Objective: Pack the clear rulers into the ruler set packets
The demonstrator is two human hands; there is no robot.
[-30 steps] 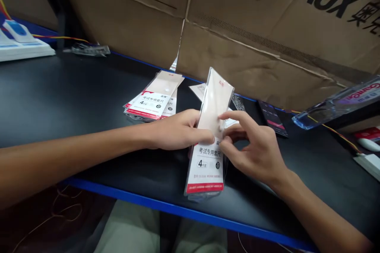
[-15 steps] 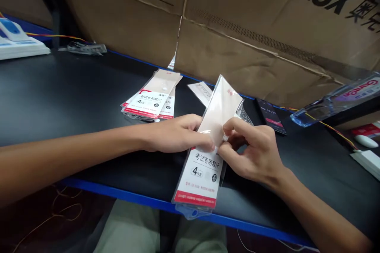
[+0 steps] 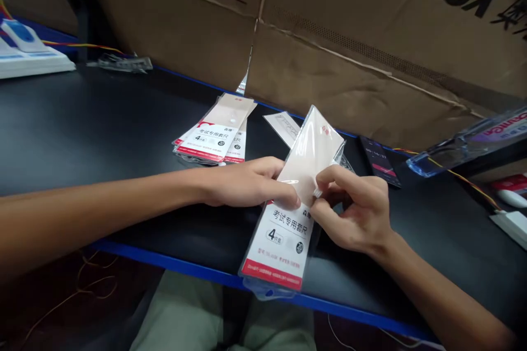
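I hold a clear plastic sleeve with a white, beige and red printed card (image 3: 288,219) tilted over the black table's front edge. My left hand (image 3: 247,182) grips the sleeve's left side at mid-height, thumb on the front. Fingers of my right hand (image 3: 357,211) pinch its right edge. Several similar sleeved packs lie in a stack (image 3: 214,134) just behind my left hand. One more card (image 3: 282,123) lies flat behind the held sleeve.
A black table (image 3: 82,120) with a blue front edge (image 3: 197,274) runs across. Large cardboard boxes (image 3: 349,38) wall off the back. A dark phone (image 3: 375,160) and a clear plastic case (image 3: 469,140) lie at the right. White items with coloured wires (image 3: 24,52) sit far left.
The held sleeve tipped from near upright to leaning right, its lower end sliding past the table edge. My right fingers curled from extended into a pinch on its edge.
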